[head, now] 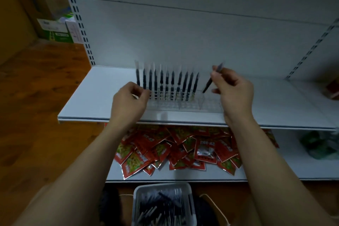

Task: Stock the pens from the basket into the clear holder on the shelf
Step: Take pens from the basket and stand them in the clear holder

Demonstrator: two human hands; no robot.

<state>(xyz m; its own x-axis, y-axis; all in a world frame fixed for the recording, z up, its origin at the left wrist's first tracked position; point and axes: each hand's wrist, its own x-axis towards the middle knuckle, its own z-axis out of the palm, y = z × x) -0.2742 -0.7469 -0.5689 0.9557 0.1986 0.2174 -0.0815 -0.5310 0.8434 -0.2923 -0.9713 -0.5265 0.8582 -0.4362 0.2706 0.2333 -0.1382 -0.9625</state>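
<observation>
We see two bare forearms entering from the lower corners of the view, each uncovered from the frame edge up to the wrist; no sleeve, cuff or glove reaches into the picture. The left hand (pixel 129 98) and the right hand (pixel 232 86) are likewise bare. We find no ring, watch, strap or bracelet on either wrist or on the fingers that show. The forearms are smooth in outline and taper evenly toward the wrists. The light is dim and the fingertips are slightly blurred, so we cannot make out nails or finer marks.
</observation>
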